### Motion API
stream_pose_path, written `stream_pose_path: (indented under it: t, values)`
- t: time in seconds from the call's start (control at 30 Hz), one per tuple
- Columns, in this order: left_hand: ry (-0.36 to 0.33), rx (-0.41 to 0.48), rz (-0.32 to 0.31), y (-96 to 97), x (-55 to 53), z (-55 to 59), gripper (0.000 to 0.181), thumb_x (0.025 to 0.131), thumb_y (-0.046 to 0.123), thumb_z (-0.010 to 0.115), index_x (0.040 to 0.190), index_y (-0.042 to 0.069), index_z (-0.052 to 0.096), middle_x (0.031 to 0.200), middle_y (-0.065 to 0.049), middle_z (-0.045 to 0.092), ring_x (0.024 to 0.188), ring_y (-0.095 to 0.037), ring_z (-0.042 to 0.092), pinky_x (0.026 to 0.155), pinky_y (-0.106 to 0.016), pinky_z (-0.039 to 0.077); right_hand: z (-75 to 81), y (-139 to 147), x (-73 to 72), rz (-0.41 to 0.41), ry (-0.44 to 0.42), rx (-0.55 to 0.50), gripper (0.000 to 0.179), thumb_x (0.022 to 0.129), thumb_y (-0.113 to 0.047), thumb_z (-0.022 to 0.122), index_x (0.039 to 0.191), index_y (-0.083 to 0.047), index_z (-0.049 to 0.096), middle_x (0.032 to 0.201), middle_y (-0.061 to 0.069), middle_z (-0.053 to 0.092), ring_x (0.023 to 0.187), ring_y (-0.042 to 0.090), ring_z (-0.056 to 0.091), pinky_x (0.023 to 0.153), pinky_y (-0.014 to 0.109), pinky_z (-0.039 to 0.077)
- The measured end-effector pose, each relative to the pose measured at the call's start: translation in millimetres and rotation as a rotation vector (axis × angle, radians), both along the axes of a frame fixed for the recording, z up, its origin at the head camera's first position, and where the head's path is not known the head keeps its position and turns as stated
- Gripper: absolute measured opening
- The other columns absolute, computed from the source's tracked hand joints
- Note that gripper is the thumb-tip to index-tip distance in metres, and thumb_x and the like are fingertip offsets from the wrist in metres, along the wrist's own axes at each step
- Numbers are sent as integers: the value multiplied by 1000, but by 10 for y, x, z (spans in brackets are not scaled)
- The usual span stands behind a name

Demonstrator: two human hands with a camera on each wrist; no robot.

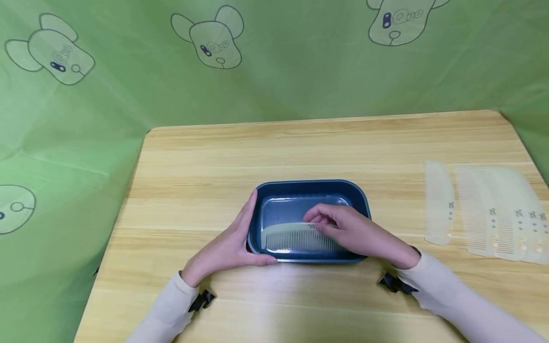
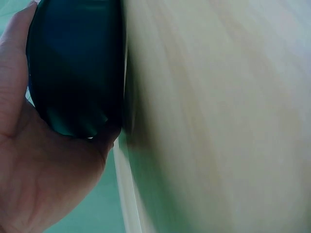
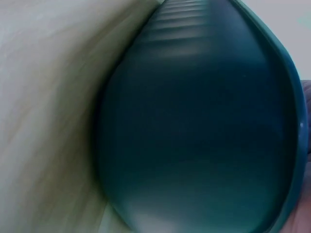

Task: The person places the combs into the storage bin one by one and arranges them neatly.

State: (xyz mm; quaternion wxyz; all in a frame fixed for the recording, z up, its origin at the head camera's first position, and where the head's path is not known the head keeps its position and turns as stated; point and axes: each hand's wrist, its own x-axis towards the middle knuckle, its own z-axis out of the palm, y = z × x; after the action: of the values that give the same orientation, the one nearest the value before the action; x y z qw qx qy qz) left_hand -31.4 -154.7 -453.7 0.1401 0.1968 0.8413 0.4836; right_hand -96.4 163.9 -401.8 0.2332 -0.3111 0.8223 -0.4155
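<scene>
A dark blue rectangular plastic box [image 1: 309, 260] sits near the middle of the wooden table. My left hand [image 1: 233, 238] grips its left end, the thumb along the near side and the fingers up the left side. The left wrist view shows this hand [image 2: 43, 170] around the box's end [image 2: 77, 68]. Inside the box lies a pale translucent comb [image 1: 291, 236], its teeth toward me. Reaching in over the right side, my right hand [image 1: 347, 228] pinches the comb near its right end with curled fingers. In the right wrist view the box's outer wall [image 3: 194, 116] hides most of that hand.
On the right side of the table [image 1: 206, 162], one similar comb [image 1: 437, 205] lies apart. Beside it, several more combs [image 1: 476, 209] overlap in a row toward the right edge. A green curtain [image 1: 279, 90] with printed animal heads hangs behind and at the sides.
</scene>
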Motion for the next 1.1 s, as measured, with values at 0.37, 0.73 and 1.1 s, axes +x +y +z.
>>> stream_pose_path:
  t: [0.37,0.73,1.1]
  values:
    - [5,0,12,-23,13,24,148,83,43,99,174,29,-17,182,6,-6,165,-20,9,127,-53,26,-81,-63,29,48,59,18,18,109,-4,66,122,-10,76,107,-7,74,95,11,67,85,32,59]
    - [2,13,6,19,-3,10,147,84,41,98,174,30,-18,182,6,-7,165,-19,8,128,-53,25,-87,-20,46,48,106,66,23,109,-6,66,130,-7,73,121,-1,72,107,16,65,94,42,57]
    - [11,14,1,11,-6,5,148,83,41,98,174,27,-18,182,5,-8,166,-20,6,128,-54,23,-67,-38,42,15,77,31,26,107,-4,68,133,-4,70,125,4,73,111,21,67,96,43,58]
